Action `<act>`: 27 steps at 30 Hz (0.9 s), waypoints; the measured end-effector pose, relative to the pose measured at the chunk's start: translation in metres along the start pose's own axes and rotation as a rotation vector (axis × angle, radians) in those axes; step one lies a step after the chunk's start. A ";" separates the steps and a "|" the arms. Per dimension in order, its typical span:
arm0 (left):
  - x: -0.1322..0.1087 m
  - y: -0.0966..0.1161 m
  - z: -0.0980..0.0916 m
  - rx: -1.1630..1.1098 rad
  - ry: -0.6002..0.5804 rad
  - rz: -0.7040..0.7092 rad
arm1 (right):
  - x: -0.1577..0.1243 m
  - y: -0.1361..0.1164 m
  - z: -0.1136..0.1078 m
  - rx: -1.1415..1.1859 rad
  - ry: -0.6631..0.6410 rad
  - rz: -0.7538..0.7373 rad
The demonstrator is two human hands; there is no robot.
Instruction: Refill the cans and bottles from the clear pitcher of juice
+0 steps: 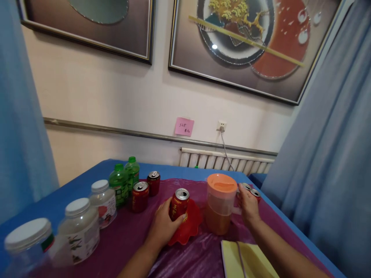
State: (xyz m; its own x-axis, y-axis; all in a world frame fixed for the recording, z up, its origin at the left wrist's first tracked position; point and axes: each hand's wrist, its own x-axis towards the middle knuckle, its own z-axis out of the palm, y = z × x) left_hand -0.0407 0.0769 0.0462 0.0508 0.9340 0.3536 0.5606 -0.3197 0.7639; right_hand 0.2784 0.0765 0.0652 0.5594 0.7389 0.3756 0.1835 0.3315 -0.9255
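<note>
My left hand is wrapped round a red drink can that stands on a red scalloped dish at the middle of the table. My right hand grips the handle side of a clear plastic pitcher with an orange lid; the pitcher holds an orange-brown liquid in its lower part. Both stand on a purple sheet laid over a blue tablecloth.
Left of the dish stand two more red cans, two green bottles and three white-lidded clear jars. Two can tops show behind my right hand. A yellow pad lies near the front edge. Blue curtains hang on both sides; a radiator is behind.
</note>
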 end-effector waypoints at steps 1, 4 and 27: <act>-0.001 0.000 0.000 -0.002 -0.014 -0.003 | 0.004 -0.005 0.001 -0.030 -0.015 -0.004; -0.003 0.002 -0.001 0.034 -0.034 -0.018 | 0.013 -0.021 0.002 -0.111 -0.069 -0.029; -0.015 0.012 -0.009 0.108 -0.096 -0.023 | 0.034 -0.104 0.033 -0.597 -0.344 -0.388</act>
State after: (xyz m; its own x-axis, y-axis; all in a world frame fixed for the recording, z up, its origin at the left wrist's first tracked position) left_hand -0.0420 0.0579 0.0545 0.1128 0.9533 0.2801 0.6479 -0.2843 0.7067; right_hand 0.2515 0.0860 0.1760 0.1031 0.8075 0.5809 0.7713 0.3038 -0.5592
